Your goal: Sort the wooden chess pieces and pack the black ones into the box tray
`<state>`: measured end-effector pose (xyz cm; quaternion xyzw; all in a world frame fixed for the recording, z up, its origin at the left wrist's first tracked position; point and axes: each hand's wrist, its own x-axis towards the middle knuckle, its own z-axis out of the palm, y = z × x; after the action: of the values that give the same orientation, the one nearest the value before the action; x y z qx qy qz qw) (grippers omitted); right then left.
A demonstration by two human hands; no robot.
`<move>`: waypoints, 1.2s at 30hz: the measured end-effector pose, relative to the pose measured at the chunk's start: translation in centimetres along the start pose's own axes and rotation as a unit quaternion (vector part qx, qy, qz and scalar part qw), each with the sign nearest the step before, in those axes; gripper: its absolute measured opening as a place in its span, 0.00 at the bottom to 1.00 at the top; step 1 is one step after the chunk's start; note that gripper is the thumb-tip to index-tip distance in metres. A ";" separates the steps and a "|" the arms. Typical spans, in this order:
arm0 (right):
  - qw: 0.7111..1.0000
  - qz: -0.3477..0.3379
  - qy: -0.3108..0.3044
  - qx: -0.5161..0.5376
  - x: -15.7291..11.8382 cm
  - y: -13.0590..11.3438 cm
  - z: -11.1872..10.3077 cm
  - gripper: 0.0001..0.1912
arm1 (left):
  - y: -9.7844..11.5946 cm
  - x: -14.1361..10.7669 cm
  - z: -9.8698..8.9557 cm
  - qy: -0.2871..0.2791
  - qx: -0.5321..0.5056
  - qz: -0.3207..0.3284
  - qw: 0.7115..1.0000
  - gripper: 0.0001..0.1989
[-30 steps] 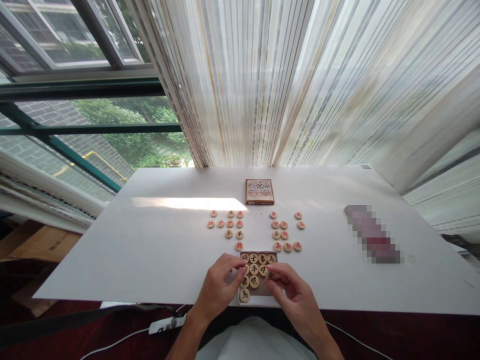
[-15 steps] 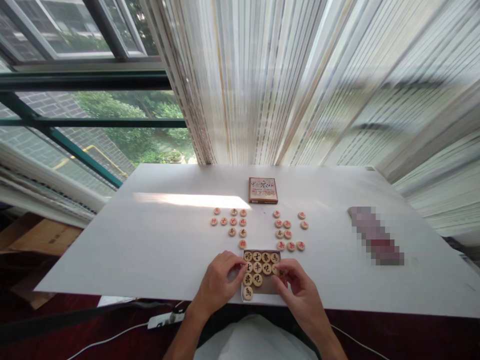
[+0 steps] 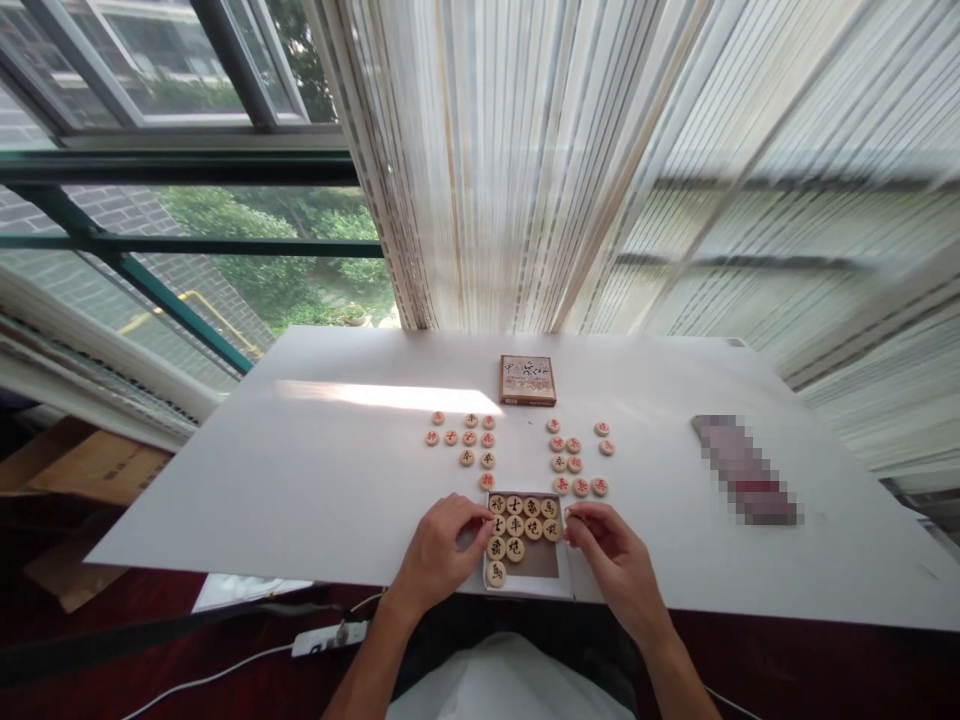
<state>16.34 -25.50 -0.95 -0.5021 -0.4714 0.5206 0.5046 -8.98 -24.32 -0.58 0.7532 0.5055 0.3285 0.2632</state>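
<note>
A shallow open box (image 3: 562, 580) with white walls stands at the table's near edge, holding several round wooden Chinese chess pieces (image 3: 514, 526) with black characters in rows. Its lower right part shows bare brown bottom. My left hand (image 3: 446, 545) pinches the box's left wall, fingertips beside the pieces there. Just outside the right wall, my right hand (image 3: 611, 550) is closed in a pinch on a pale chess piece (image 3: 568, 516), mostly hidden by the fingers. Beyond the box lie loose pieces, a left group (image 3: 469, 438) and a right group (image 3: 574, 464), mostly red-lettered.
A printed box lid or case (image 3: 527, 381) lies farther back on the white table (image 3: 337, 480). A blurred-out flat object (image 3: 746, 470) is at the right. String curtains (image 3: 525, 200) hang behind the table. A power strip (image 3: 330, 638) lies below its front edge.
My right hand has moved right, from over the box to just outside its right wall. The rightmost piece of the second row is now uncovered. My left hand stays at the box.
</note>
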 end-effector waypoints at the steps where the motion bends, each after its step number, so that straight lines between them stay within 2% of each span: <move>1: 1.000 0.000 -0.002 0.004 0.1 0.2 -0.1 0.10 | 0.0 0.0 0.0 0.002 -0.001 -0.001 1.000 0.04; 10: 0.998 -0.051 -0.028 0.022 0.8 1.6 -0.8 0.11 | 0.5 0.1 0.0 0.014 0.001 -0.017 1.000 0.04; 17: 0.997 -0.004 -0.068 0.040 0.6 1.8 -1.1 0.14 | 0.7 0.3 0.3 0.020 0.005 -0.031 0.999 0.03; 26: 0.999 0.009 -0.039 0.019 0.4 1.2 -1.2 0.14 | 0.7 0.3 0.2 0.018 0.006 -0.028 0.999 0.04; 33: 0.999 -0.032 -0.003 -0.008 0.3 1.7 -1.1 0.13 | 0.4 0.1 0.1 0.002 0.005 -0.018 1.000 0.05; 36: 0.999 -0.029 0.010 -0.015 0.4 1.8 -0.9 0.15 | 0.3 0.1 0.0 -0.004 0.007 -0.013 1.000 0.05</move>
<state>17.14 -25.18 -2.76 -0.5010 -0.4882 0.4940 0.5164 -8.76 -24.36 -0.34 0.7500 0.5164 0.3180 0.2641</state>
